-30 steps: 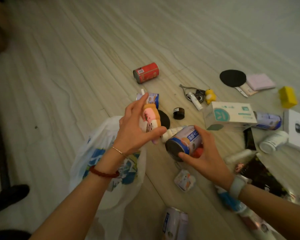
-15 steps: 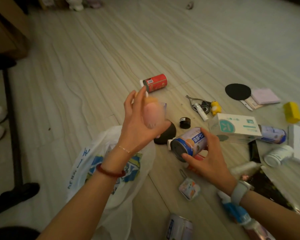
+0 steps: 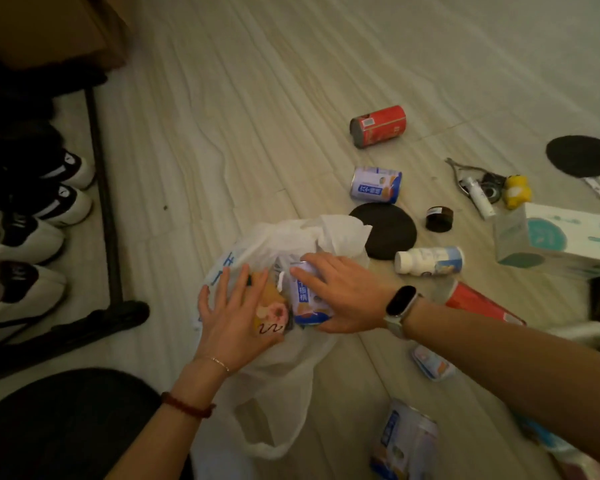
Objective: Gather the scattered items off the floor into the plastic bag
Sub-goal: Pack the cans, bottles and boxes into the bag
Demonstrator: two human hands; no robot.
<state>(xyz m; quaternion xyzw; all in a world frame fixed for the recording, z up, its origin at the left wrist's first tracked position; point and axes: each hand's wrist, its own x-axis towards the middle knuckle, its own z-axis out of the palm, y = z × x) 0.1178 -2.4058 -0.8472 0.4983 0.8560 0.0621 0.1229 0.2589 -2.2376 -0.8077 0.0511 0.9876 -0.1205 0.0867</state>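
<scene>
A white plastic bag (image 3: 278, 393) with blue print lies open on the floor. My left hand (image 3: 229, 317) is over its mouth, fingers spread, holding a soft pink and orange item (image 3: 271, 313) between thumb and palm. My right hand (image 3: 347, 296) grips a blue and white can (image 3: 302, 296) from above, right beside that item at the bag's mouth. Scattered on the floor are a red can (image 3: 378, 125), a second blue can (image 3: 376, 184), a black disc (image 3: 385, 233), a small dark jar (image 3: 439, 219) and a white bottle (image 3: 428, 259).
A white and teal box (image 3: 561, 237), a red packet (image 3: 478, 304), a yellow toy (image 3: 516, 190) and a small pouch (image 3: 432, 367) lie to the right. Another can (image 3: 406, 441) lies near the bottom. A black shoe rack (image 3: 108, 216) with white shoes (image 3: 32, 237) stands at the left.
Both hands have come down from above the floor to the bag's mouth, carrying the pink item and the can. My view has swung left and down, bringing the shoe rack in.
</scene>
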